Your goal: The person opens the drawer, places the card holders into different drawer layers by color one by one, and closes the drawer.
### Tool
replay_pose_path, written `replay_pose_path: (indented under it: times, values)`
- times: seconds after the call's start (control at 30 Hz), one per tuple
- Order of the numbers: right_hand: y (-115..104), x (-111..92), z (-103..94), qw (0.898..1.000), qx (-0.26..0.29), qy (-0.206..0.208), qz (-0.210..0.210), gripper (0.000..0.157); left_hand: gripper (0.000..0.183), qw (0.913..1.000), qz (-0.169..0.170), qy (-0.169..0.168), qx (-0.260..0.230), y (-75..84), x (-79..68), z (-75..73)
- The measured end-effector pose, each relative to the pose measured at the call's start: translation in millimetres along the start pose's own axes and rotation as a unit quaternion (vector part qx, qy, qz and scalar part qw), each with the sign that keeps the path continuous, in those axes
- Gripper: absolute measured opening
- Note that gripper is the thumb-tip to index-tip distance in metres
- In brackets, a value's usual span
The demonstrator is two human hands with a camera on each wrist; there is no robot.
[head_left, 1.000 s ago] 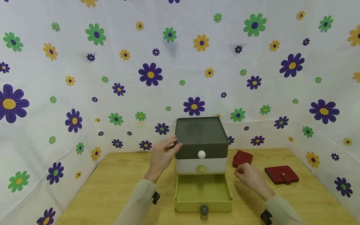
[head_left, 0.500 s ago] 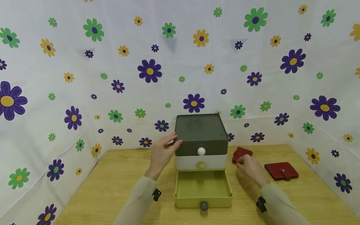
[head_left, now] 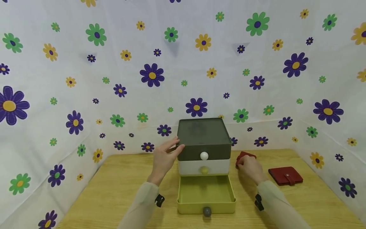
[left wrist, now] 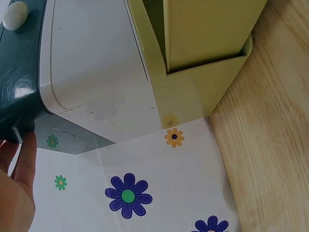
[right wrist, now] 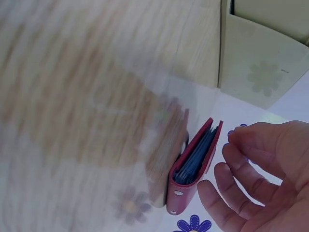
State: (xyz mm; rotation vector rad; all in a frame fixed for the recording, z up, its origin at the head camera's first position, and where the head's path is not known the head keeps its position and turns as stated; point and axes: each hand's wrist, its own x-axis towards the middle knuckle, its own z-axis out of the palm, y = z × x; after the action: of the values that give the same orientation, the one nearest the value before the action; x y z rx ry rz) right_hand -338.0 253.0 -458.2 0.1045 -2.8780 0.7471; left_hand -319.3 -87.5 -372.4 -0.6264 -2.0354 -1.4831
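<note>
A small drawer cabinet stands mid-table, with a dark green top drawer, a white middle drawer and a yellow-green bottom drawer pulled out with nothing inside. My left hand touches the cabinet's upper left corner with fairly straight fingers and thumb. To the right of the cabinet, my right hand is right at a red card holder, partly covering it in the head view. In the right wrist view the card holder stands on edge, bluish sleeves showing, beside the loosely bent fingers.
A second red card holder with a snap strap lies farther right on the wooden table. Round knobs sit on the drawer fronts, the grey knob being nearest. A flower-patterned curtain closes off the back and sides.
My right hand has moved slightly forward to the card holder behind the cabinet's right side and now covers more of it. My left hand keeps its place at the cabinet corner.
</note>
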Motion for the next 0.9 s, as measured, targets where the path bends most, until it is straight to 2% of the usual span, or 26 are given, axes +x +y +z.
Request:
replay_pose_path:
  times: [0.23, 0.47, 0.6, 0.9]
  values:
    - [6, 0, 6.2, 0.999, -0.024, 0.004, -0.024, 0.009, 0.033, 0.9999, -0.01, 0.001, -0.003, -0.9, -1.9, 1.4]
    - [9, -3, 9.1, 0.998, -0.061, -0.001, -0.029, 0.031, 0.033, 1.0, -0.003, -0.001, -0.003, -2.0, -2.3, 1.9]
    - [9, -3, 10.5, 0.997, -0.07, -0.005, -0.031, 0.038, 0.032, 1.0, 0.002, -0.001, -0.005, -1.5, -2.2, 1.5]
    - [13, 3, 9.1, 0.997, -0.07, -0.02, -0.041, 0.014, 0.031, 0.9999, 0.007, 0.0, -0.007, -2.3, -1.0, 0.3]
